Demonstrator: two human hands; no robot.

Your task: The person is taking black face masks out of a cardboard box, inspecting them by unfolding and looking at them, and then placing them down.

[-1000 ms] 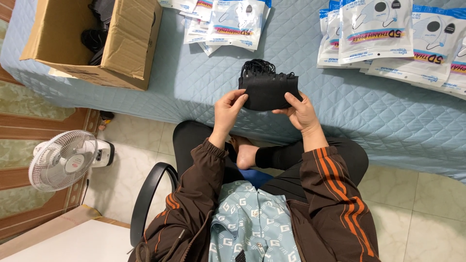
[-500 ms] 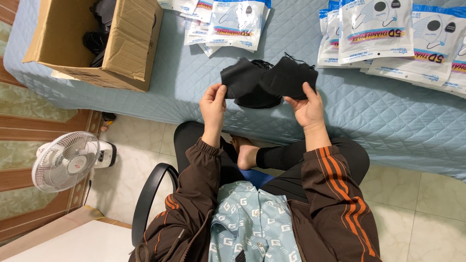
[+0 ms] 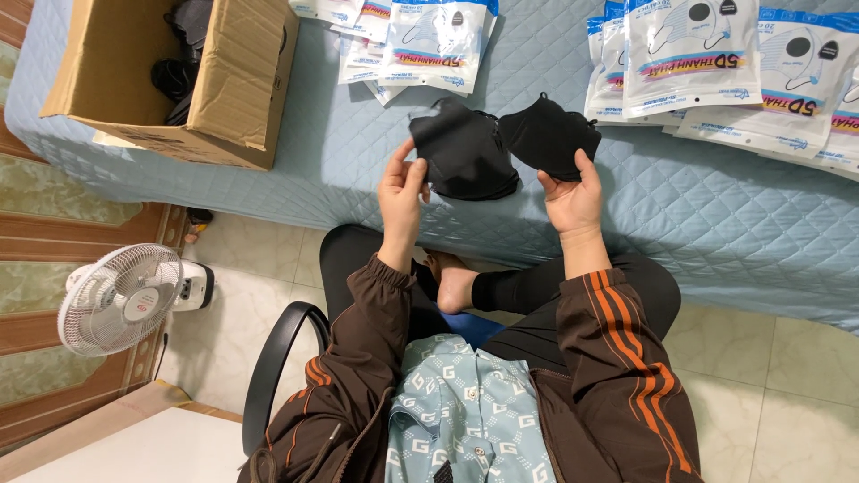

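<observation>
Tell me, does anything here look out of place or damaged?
Nothing looks damaged. The left hand and right hand each hold black masks over the blue quilt. The packets lie in loose, overlapping heaps, somewhat askew.

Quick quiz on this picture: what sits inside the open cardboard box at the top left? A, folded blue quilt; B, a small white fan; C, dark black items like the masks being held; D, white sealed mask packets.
C: the cardboard box shows only dark black items through its open top, while the white mask packets lie outside it on the blue quilted surface.
</observation>
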